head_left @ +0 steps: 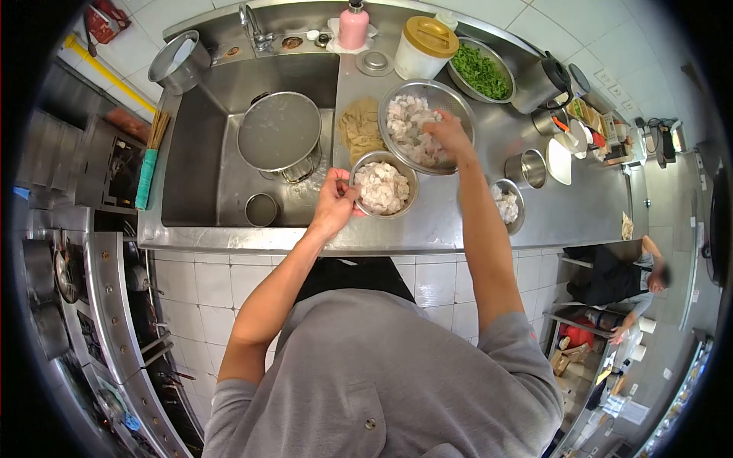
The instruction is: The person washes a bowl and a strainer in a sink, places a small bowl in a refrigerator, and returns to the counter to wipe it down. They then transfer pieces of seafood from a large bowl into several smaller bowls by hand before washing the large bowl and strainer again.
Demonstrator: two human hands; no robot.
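Note:
My left hand (336,200) is closed on the left rim of a small steel bowl (413,200), thumb at the edge and fingers against its side. Pale pieces that look like peeled shrimp (382,187) fill this bowl. Just behind it stands a larger steel colander (454,96) with more of the pale shrimp (408,118). My right hand (450,137) reaches down into the colander, its fingers curled among the shrimp and partly hidden. A second small bowl (519,217) with shrimp sits near the counter's front edge, partly behind my right forearm.
A crumpled tan cloth (360,128) lies left of the colander. The sink (191,153) holds a large pot (279,131). Behind the colander stand a gold-lidded tub (416,57) and a bowl of chopped greens (479,72). Another person (618,282) is at far right.

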